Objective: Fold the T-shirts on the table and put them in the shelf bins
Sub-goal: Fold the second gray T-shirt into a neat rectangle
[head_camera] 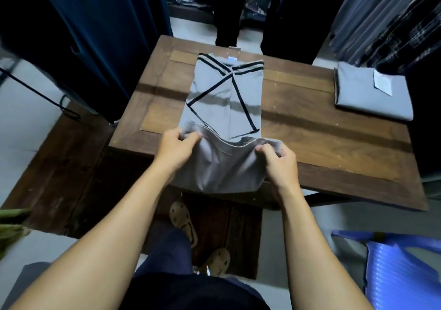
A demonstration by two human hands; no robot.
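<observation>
Both hands, left hand (pixel 175 147) and right hand (pixel 280 162), pinch the grey T-shirt's (pixel 226 100) near hem above the wooden surface (pixel 310 123); dark garments (pixel 90 35) hang around.

No legible text or labels anywhere.

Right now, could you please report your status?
Left hand, right hand pinching hem of grey black-striped T-shirt on wooden table. Plain grey folded T-shirt at right. Nothing obstructing.
</observation>
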